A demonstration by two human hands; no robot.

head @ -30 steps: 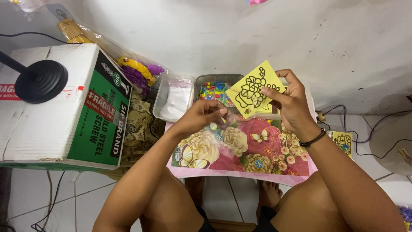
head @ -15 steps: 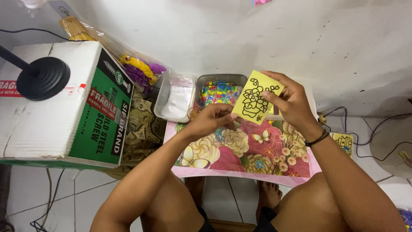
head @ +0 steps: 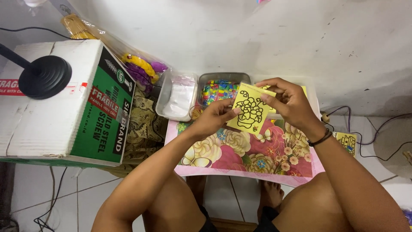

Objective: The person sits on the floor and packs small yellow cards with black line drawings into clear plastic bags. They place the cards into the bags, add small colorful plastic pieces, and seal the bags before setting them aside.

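Yellow card with a black flower-basket outline (head: pixel 249 111) is held up above the floral-print board (head: pixel 240 150), tilted, face toward the camera, probably so the drawing can be seen while being worked on. Right hand (head: pixel 289 103) pinches the card's far right edge, thumb on the face, fingers curled behind, pressed together on the card. Left hand (head: pixel 213 118) sits at the card's left edge, fingertips bunched close and touching the edge near the outline; cannot tell whether it holds anything small between them. Black band on the right wrist.

Just beyond the card: metal tray of mixed coloured beads (head: pixel 218 89), and left of it a clear plastic tub (head: pixel 177 96) with a white bag inside. More yellow sheets lie under the right hand, partly hidden. Far left, a green-and-white cardboard box (head: pixel 73 99) with a black round lamp base (head: pixel 44 77) on top. A small yellow card (head: pixel 346 142) lies on the floor to the right, near cables.
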